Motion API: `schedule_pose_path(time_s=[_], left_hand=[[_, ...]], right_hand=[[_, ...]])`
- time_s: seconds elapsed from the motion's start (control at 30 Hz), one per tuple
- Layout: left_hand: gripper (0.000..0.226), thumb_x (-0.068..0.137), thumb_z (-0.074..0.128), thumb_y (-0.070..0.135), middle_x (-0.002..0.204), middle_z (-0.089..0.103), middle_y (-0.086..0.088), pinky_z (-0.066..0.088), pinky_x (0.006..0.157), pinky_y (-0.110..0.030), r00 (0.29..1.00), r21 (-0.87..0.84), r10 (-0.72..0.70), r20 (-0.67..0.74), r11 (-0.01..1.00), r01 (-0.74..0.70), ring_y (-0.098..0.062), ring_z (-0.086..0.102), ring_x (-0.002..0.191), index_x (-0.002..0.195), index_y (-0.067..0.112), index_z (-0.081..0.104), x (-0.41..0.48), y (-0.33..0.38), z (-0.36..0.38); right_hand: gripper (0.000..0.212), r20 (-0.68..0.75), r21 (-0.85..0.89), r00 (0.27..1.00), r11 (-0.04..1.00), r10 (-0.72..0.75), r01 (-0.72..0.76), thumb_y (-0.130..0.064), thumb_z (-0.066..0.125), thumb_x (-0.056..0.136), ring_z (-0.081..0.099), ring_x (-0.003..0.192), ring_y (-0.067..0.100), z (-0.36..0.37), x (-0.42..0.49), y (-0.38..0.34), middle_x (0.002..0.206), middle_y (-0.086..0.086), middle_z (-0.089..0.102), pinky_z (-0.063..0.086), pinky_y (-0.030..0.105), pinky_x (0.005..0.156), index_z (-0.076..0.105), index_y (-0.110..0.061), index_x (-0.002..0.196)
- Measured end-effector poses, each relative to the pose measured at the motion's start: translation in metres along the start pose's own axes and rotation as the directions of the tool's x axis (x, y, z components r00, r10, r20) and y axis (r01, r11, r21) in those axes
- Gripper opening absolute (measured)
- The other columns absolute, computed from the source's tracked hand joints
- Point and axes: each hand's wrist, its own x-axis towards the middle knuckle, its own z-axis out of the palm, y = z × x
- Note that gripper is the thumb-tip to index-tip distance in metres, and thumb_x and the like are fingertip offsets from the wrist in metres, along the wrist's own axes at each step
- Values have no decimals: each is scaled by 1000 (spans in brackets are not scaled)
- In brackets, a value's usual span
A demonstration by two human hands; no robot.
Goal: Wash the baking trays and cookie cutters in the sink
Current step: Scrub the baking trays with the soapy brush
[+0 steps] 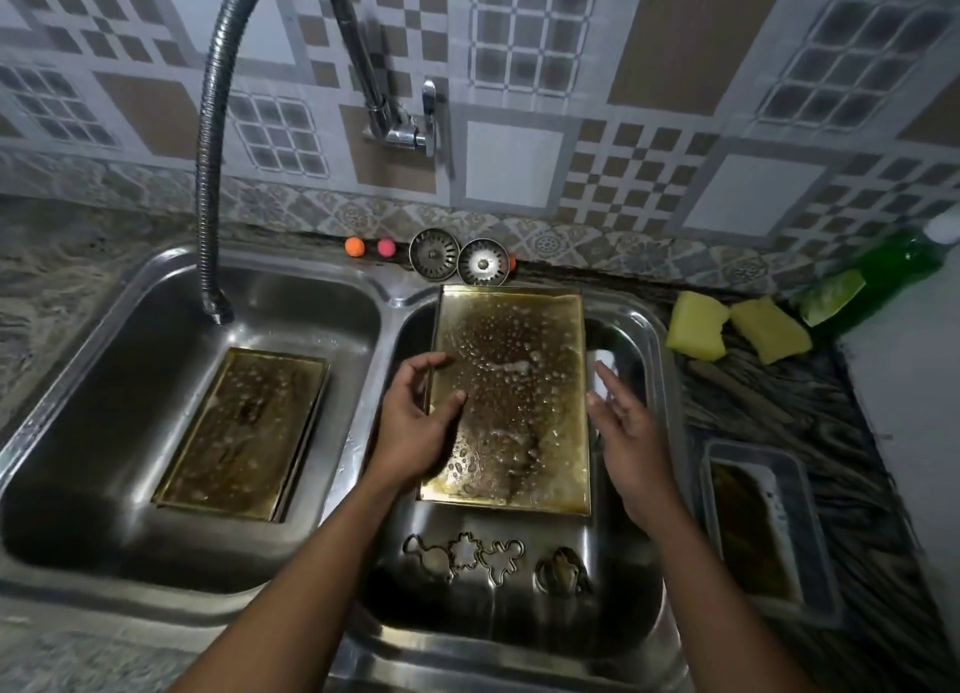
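A wet, brown-stained golden baking tray (524, 380) leans in the right basin of a double steel sink (649, 339). My left hand (423, 422) hovers at the tray's left edge, fingers loosely curved with the thumb over the tray. My right hand (626, 432) is beside the tray's right edge, fingers straight, holding nothing. Several metal cookie cutters (467, 557) lie on the basin floor below the tray, one more (563, 573) to their right. A second stained tray (244, 435) lies flat in the left basin. A third tray (753, 526) sits on the counter at right.
A flexible hose tap (213, 172) hangs over the left basin. Two strainer plugs (457, 255) and small orange and pink balls (369, 247) sit on the back ledge. Two yellow sponges (737, 328) and a green dish-soap bottle (883, 271) lie on the right counter.
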Motion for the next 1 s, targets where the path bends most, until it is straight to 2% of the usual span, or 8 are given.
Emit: schedule_pose_path(time_s=[0.07,0.2,0.27,0.33,0.43,0.6,0.73,1.0], left_hand=[[47,86,72,4,131,59,15,40,101,-12,997,35,20,68,999,-22,16,50,119,126,23,55,4,-1,3],[69,87,74,17,155,37,5,37,116,-44,991,196,54,125,978,-78,-12,37,142,144,38,40,12,-5,11],[71,88,72,27,158,24,17,34,116,-51,985,268,89,145,955,-126,-14,30,146,144,48,34,11,2,19],[64,93,66,31,148,32,36,40,112,-47,953,180,115,281,969,-170,0,36,139,146,48,33,4,15,35],[58,102,51,29,152,40,18,44,107,-27,886,-36,-23,462,998,44,3,42,136,153,42,26,-12,33,61],[59,104,44,27,143,56,-7,40,110,-53,914,-242,-142,379,939,246,-35,52,130,155,42,19,-17,25,65],[72,98,49,6,141,56,13,44,110,-38,968,-151,-144,208,973,177,-7,56,127,156,37,19,-18,15,55],[56,100,53,10,145,53,3,49,105,-43,976,-238,-124,179,957,165,-15,56,129,147,39,41,-14,8,27]], right_hand=[[43,18,84,999,996,33,-35,-24,56,98,57,122,6,-2,-5,-2,137,-7,59,48,37,103,51,-44,135],[47,-30,96,998,994,56,-53,-18,61,95,62,116,5,-9,-8,-5,131,-1,64,50,25,93,51,-39,136],[51,-59,32,998,999,26,-24,-16,63,95,62,116,4,-10,-7,-5,132,-1,63,51,25,94,49,-35,140],[52,-84,-50,996,998,-35,30,-16,65,93,63,111,0,-5,-8,-7,129,-6,64,54,27,93,50,-36,139],[53,-85,-120,993,990,-84,74,-20,68,91,59,119,4,8,-9,-5,133,-10,61,52,40,100,50,-37,138],[43,-14,-125,996,989,-84,82,-22,53,100,55,116,-8,33,-16,-9,135,-11,58,49,26,100,49,-38,140],[44,0,-123,998,990,-63,63,-16,49,101,54,116,-4,41,-19,-14,132,-15,53,45,17,98,48,-30,143],[32,-270,-254,956,966,-112,41,-22,55,100,58,94,3,23,1,-11,123,3,67,38,-3,64,63,-17,130]])
